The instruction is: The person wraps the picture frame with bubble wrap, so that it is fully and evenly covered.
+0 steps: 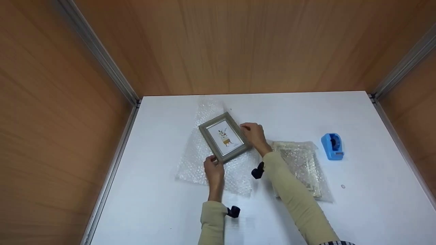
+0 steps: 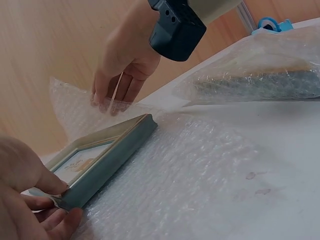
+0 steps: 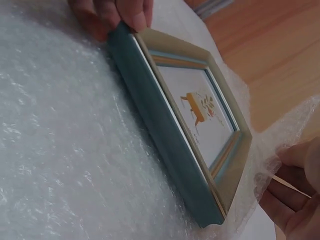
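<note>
A grey-green picture frame (image 1: 224, 137) with a small plant print lies tilted on a sheet of bubble wrap (image 1: 192, 166). My left hand (image 1: 214, 173) pinches the frame's near corner, thumb on the face and fingers at the underside, as the left wrist view shows. Beyond the frame's right side, my right hand (image 1: 254, 136) pinches the edge of the bubble wrap between thumb and fingers. That raised edge of bubble wrap (image 2: 70, 107) stands up from the table behind the frame in the left wrist view. In the right wrist view the frame's teal side (image 3: 160, 135) faces the camera.
To the right, another bubble-wrapped package (image 1: 303, 166) with frames inside lies on the white table (image 1: 153, 190). A blue tape dispenser (image 1: 332, 146) stands farther right. A small clear scrap (image 1: 343, 186) lies below it. Wooden panels (image 1: 238, 47) enclose the back and sides.
</note>
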`<act>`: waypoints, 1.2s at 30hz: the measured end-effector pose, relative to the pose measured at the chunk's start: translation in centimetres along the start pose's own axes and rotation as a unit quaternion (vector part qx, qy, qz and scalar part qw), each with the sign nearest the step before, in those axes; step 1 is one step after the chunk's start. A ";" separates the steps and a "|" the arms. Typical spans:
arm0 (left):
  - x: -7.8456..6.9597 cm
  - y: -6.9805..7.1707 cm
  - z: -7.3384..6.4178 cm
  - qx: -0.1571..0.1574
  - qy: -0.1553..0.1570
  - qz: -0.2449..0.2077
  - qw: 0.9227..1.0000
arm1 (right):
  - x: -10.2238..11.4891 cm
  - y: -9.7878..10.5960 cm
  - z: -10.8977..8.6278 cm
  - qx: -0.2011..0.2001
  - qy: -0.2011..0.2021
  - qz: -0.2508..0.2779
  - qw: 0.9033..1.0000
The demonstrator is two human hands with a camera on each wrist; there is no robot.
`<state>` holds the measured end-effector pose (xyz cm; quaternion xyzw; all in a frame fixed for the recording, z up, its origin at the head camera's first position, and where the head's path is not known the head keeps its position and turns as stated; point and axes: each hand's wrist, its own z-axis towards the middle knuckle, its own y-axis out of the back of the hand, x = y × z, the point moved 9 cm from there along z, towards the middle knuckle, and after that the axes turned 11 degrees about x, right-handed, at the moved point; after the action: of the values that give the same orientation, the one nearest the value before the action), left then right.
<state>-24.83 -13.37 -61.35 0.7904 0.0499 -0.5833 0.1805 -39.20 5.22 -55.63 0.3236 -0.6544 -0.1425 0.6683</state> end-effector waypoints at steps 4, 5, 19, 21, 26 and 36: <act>0.1 0.1 0.1 0.007 0.014 0.009 1.000 | 0.7 -1.2 -0.1 0.014 0.011 -0.027 0.999; 0.1 0.1 0.1 0.009 0.017 0.009 1.000 | 0.8 -1.4 -0.2 0.018 0.014 -0.034 0.999; 0.1 1.4 0.6 0.040 0.026 0.007 0.999 | 1.0 -3.5 -1.0 0.004 0.021 -0.116 0.993; 0.2 2.5 0.7 0.019 0.018 0.004 1.000 | 0.9 -3.6 -1.0 0.002 0.017 -0.113 0.993; 0.3 7.2 0.7 -0.092 -0.026 0.041 0.995 | 0.7 -3.9 -1.0 0.001 0.031 -0.113 0.993; 3.9 13.3 0.4 -0.163 0.049 -0.025 0.985 | 0.5 -4.1 -1.0 -0.006 0.046 -0.099 0.994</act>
<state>-20.16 -26.39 -62.13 0.7765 0.1728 -0.5320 0.2901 -37.23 2.11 -57.69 0.3888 -0.5866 -0.1969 0.6826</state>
